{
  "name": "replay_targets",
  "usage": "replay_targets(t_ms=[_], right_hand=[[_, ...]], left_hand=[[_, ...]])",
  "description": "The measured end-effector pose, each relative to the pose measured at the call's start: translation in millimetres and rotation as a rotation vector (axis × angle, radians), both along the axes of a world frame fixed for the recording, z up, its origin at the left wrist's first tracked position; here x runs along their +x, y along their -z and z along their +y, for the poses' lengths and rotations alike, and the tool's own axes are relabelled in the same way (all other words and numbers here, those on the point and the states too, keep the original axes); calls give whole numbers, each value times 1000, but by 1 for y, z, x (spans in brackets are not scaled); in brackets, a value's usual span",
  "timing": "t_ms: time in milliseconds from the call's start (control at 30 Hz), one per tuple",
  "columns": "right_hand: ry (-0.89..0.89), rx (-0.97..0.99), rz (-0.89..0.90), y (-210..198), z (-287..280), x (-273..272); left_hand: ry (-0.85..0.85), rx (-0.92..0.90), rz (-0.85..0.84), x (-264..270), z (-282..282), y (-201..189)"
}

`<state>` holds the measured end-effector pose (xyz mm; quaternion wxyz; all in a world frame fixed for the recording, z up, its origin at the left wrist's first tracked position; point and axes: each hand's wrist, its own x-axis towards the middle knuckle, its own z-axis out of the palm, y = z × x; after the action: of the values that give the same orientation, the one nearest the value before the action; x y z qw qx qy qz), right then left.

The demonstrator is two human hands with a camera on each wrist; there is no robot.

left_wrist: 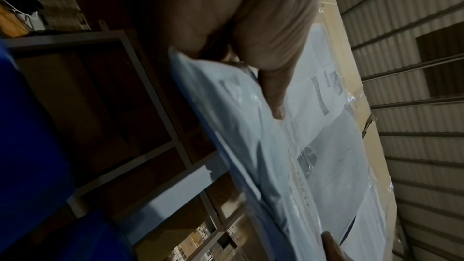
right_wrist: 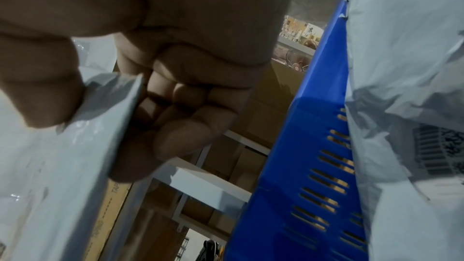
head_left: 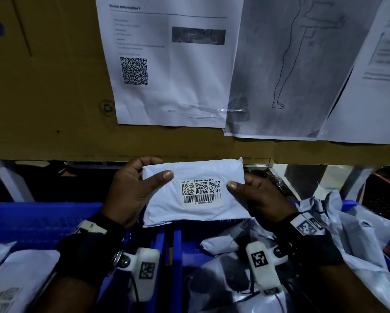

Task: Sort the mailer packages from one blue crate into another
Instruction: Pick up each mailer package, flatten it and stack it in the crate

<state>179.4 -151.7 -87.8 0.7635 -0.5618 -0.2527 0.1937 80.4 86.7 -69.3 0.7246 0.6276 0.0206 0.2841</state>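
Midway, both my left hand (head_left: pixel 130 190) and right hand (head_left: pixel 257 197) grip one white mailer (head_left: pixel 196 193), label up. Many remain in the blue crate at 5 o'clock (head_left: pixel 349 204); few lie in the crate at 8 o'clock (head_left: pixel 36 220).

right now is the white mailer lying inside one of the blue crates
No: in the head view the white mailer is held up above the blue crates, the left hand gripping one end and the right hand the other.

Cardboard wall (head_left: pixel 49 86) across the upper frame, three taped printed sheets (head_left: pixel 171 64) upper right, grey metal shelving (left_wrist: pixel 140 78) behind
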Motion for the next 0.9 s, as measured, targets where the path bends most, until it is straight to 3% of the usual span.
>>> replay_targets(t_ms=[700, 900], right_hand=[[22, 1, -11, 0, 1, -3], [34, 27, -31, 1, 1, -3]], left_hand=[[0, -38, -57, 7, -4, 3], [45, 23, 49, 5, -3, 7]])
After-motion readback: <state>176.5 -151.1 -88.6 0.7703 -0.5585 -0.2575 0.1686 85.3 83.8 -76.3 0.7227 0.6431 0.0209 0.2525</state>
